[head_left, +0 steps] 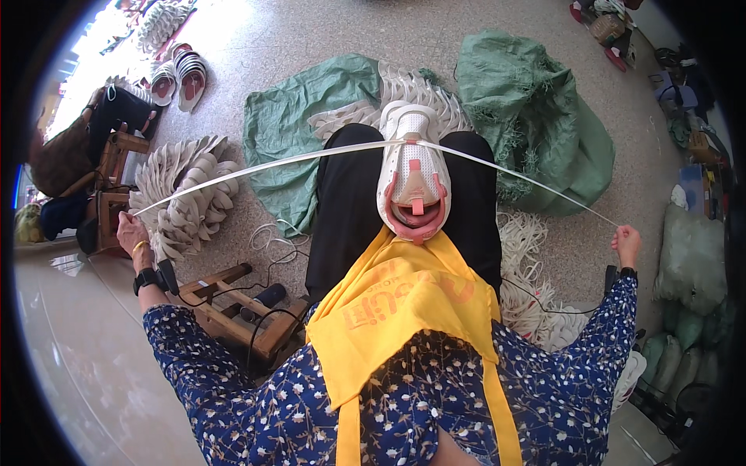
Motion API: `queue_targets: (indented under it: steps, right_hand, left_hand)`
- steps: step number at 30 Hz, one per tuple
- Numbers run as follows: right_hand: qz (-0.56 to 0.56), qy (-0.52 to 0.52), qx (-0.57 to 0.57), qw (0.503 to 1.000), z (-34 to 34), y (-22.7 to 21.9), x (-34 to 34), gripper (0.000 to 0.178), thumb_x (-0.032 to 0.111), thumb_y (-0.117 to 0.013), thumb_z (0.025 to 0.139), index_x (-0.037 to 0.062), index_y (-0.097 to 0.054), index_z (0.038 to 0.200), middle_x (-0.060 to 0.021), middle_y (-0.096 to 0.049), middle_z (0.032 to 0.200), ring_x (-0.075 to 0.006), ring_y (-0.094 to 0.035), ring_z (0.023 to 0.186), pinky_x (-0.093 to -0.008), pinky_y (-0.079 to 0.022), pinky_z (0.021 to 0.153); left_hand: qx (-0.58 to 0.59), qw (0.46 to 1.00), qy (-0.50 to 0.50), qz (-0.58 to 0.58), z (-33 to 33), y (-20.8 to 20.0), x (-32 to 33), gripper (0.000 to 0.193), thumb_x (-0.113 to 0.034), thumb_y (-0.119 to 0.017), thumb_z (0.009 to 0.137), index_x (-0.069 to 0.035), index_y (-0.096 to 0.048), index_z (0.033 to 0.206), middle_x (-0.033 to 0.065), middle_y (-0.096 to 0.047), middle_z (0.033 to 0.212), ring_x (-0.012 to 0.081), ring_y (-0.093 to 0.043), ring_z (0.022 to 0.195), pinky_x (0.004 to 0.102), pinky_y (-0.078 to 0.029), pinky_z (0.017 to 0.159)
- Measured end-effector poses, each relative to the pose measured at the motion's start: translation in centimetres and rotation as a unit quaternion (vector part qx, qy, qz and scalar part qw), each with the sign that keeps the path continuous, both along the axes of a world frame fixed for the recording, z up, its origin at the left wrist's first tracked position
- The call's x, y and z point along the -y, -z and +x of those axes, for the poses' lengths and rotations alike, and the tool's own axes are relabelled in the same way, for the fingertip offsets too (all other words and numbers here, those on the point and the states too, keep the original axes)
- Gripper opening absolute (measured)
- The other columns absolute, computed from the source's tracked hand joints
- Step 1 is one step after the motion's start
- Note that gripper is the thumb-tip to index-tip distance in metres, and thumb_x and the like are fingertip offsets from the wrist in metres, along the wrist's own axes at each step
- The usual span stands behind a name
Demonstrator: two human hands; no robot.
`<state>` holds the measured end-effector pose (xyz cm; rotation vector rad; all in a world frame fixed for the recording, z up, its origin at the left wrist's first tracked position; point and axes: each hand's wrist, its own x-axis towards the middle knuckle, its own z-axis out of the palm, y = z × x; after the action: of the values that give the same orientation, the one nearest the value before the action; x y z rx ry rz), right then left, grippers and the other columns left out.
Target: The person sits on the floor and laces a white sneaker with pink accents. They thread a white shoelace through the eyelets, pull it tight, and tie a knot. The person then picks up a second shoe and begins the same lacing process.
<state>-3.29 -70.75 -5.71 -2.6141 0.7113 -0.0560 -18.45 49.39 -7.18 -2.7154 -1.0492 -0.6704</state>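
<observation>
A white and pink sneaker (413, 175) rests on my lap between my knees, its pink-lined collar toward me. One long white shoelace (287, 159) passes through the far part of its lacing area, with both ends drawn out sideways. Far to the left, my left hand (132, 234) is closed on one end. On the opposite side, my right hand (625, 244) pinches the other end. Both arms are spread wide and the lace looks fairly taut, bowing slightly on the left. No other lacing shows on the shoe.
Piled white shoes (190, 194) lie on the floor at left, near a wooden stool (260, 311) with black cords. Loose white laces (524, 268) heap at my right. Ahead lie a green cloth sack (287, 132), more shoes (423, 89) and a bulky green sack (536, 124).
</observation>
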Motion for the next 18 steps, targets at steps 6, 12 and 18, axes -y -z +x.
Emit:
queue_targets:
  steps: [6,12,18]
  right_hand:
    - [-0.02,0.008,0.031,0.999,1.2,0.3,0.9,0.016,0.009,-0.059,0.099,-0.0005,-0.069,0.092,-0.0064,-0.067,0.07,-0.0134,-0.065,0.053,-0.029,-0.055,0.048]
    - [-0.055,0.034,0.057,0.996,2.0,0.5,1.5,0.016,0.01,-0.06,0.098,-0.0009,-0.07,0.092,-0.008,-0.069,0.072,-0.0158,-0.068,0.056,-0.0311,-0.058,0.05]
    - [-0.012,0.053,0.084,0.995,3.9,0.4,2.1,0.017,0.013,-0.061,0.1,-0.0006,-0.071,0.096,-0.0078,-0.07,0.075,-0.016,-0.07,0.06,-0.0304,-0.06,0.056]
  left_hand:
    - [0.011,0.999,-0.05,-0.017,-0.4,-0.5,0.2,0.013,-0.016,-0.056,0.098,-0.005,-0.062,0.101,0.0235,-0.072,0.095,0.044,-0.07,0.092,0.0524,-0.054,0.08]
    - [0.032,0.995,-0.096,-0.007,-0.1,-1.9,-0.4,0.013,-0.015,-0.057,0.097,-0.006,-0.061,0.104,0.0229,-0.073,0.099,0.0439,-0.071,0.096,0.0519,-0.056,0.084]
    - [0.042,0.996,-0.084,-0.01,1.7,-3.0,-0.2,0.012,-0.016,-0.059,0.094,-0.007,-0.064,0.1,0.0211,-0.073,0.099,0.0423,-0.071,0.095,0.0517,-0.055,0.085]
